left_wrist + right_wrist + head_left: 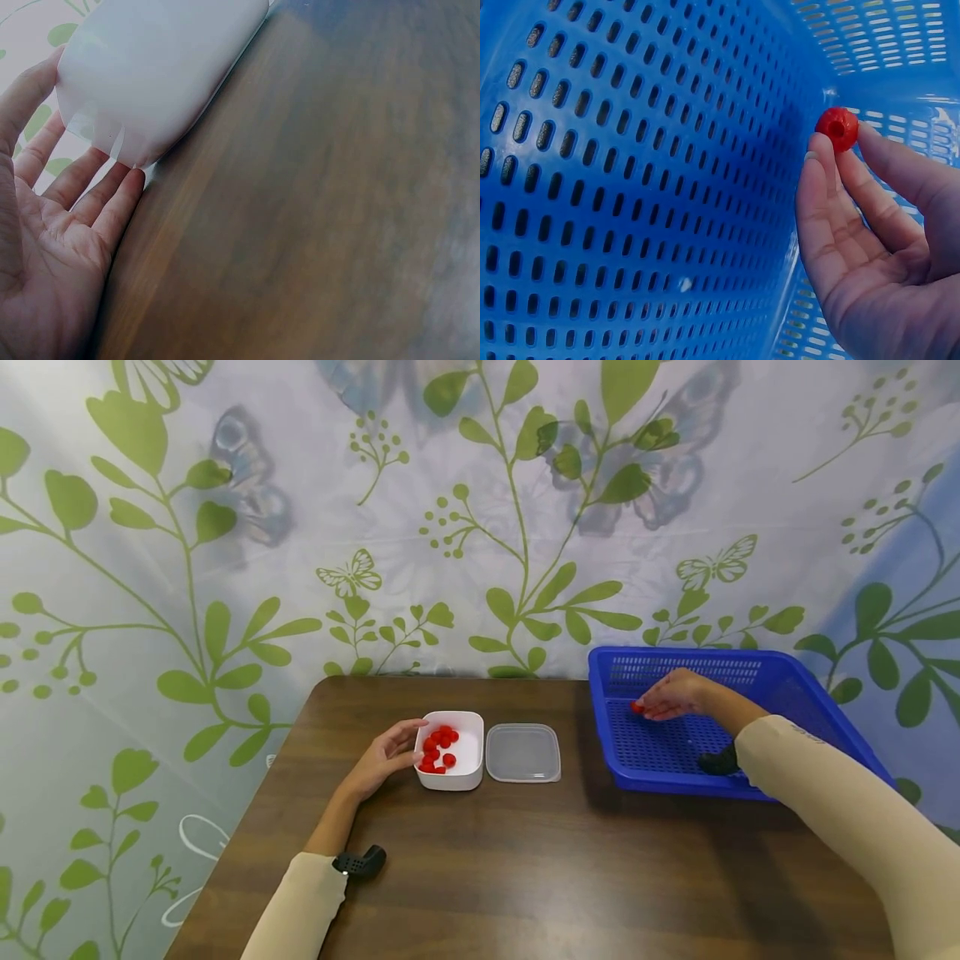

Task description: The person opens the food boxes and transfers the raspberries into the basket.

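My right hand [672, 695] pinches a round red bead [837, 129] between thumb and fingertips. A dark hole shows in the bead. That hand is inside the blue basket [651, 782], above its slotted floor. On the table, my left hand [384, 758] touches the left side of a small white container [468, 752], its fingers fairly straight. The left wrist view shows the fingertips [135, 177] against the container's smooth outer wall. Several red beads [446, 735] lie in the container, mostly toward its left side.
A clear, flat lid [522, 752] lies just right of the container. Brown wooden table [487, 868] surface spreads in front. A patterned curtain [480, 527] with green leaves and butterflies hangs behind the table. Both wrists wear black bands.
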{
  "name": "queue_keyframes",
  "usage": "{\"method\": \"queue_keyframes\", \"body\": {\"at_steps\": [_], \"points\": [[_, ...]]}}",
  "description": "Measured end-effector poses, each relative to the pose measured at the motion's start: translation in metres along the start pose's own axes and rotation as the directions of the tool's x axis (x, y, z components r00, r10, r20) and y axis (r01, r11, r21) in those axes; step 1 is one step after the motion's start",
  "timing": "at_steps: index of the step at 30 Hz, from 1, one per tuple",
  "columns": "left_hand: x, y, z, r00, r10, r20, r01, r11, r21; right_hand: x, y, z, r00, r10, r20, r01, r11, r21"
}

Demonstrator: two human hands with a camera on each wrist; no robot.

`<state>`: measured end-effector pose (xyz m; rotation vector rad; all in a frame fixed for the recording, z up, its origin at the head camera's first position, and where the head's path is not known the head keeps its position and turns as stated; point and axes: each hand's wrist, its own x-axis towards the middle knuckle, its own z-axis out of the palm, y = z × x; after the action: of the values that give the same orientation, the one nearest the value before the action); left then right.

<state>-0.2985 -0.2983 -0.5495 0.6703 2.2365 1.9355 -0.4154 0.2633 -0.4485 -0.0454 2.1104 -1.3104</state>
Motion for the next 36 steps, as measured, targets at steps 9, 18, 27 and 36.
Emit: {"method": "queue_keyframes", "body": {"at_steps": [9,18,27,36], "points": [[0.000,0.000,0.000,1.000,-0.007,-0.006,0.007,1.000,-0.002,0.001,0.001,0.002,0.999,0.034,-0.028,-0.035,0.998,-0.044],[-0.001,0.001,0.000,1.000,-0.015,-0.003,0.015,1.000,0.006,0.001,0.004,0.004,0.997,0.077,-0.015,-0.078,0.992,-0.104],[0.002,0.001,0.000,1.000,-0.008,0.000,0.008,1.000,0.009,-0.007,-0.004,-0.006,0.994,0.111,0.022,-0.107,0.986,-0.127],[0.001,-0.001,0.002,1.000,0.000,-0.003,0.000,1.000,-0.019,-0.031,-0.018,-0.029,0.998,0.064,0.021,-0.063,0.996,-0.067]]}}
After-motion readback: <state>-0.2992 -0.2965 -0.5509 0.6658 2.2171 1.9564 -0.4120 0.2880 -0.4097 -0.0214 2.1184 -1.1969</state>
